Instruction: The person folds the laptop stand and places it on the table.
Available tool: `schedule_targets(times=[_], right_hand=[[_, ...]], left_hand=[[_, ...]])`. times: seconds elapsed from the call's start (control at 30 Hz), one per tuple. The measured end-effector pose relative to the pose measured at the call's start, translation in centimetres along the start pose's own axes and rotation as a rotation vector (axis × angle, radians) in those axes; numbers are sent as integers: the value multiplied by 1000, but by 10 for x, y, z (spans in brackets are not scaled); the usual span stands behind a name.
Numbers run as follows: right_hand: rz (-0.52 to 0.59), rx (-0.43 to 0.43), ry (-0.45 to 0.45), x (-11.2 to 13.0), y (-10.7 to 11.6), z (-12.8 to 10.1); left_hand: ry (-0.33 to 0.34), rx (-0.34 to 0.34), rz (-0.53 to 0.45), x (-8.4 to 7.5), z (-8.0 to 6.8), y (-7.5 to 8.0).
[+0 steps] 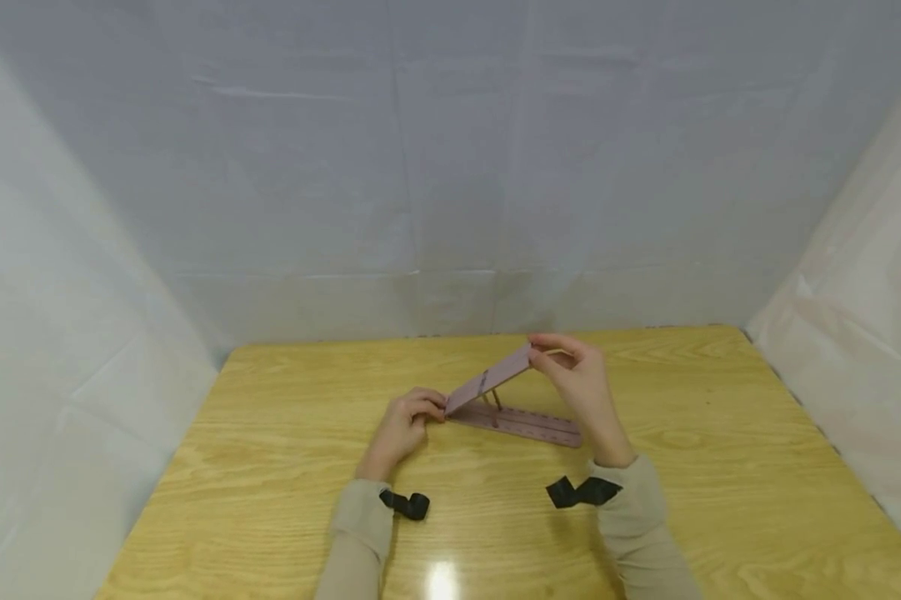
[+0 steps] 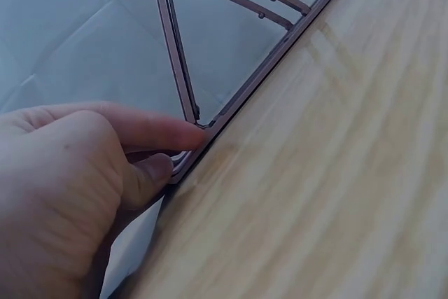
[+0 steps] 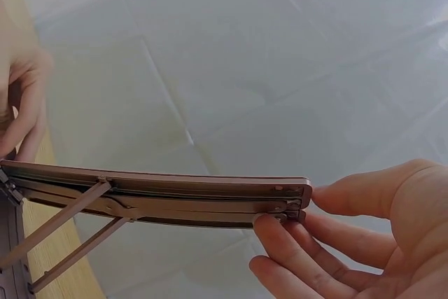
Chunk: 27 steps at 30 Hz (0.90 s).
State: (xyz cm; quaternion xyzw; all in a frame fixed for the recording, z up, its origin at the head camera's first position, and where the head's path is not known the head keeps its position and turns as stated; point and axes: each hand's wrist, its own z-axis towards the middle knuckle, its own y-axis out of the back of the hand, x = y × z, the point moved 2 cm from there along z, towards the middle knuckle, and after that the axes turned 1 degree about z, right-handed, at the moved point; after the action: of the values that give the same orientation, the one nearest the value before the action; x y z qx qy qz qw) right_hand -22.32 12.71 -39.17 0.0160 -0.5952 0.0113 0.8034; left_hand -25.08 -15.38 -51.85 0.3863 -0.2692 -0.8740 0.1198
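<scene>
Head view shows our left hand point(image 1: 403, 427) pinching the folding stand point(image 1: 521, 422) hinge down on the table point(image 1: 270, 467) so our right hand point(image 1: 581, 387) fingers, clamped on the top panel, can tilt it up.

- Left hand point(image 1: 401, 427) lies low, knuckles up, its fingers point(image 2: 150, 131) curled in a pinch, forearm in a beige sleeve point(image 1: 360, 533).
- Right hand point(image 1: 581, 387) is raised, its fingertips point(image 3: 269, 225) pinching, wrist bent upward.
</scene>
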Motion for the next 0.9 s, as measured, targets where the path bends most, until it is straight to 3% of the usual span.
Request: schedule_targets(times=[0.2,0.7,0.9], right_hand=[[15,6,22,2,-1,0],[96,27,64,1,-8,4],[90,40,49,-1,-9,4]], left_hand=[[65,-13,3,4,7,-2],[139,-46,-51,20,19,-2],[130,-51,-51,22,19,-2]])
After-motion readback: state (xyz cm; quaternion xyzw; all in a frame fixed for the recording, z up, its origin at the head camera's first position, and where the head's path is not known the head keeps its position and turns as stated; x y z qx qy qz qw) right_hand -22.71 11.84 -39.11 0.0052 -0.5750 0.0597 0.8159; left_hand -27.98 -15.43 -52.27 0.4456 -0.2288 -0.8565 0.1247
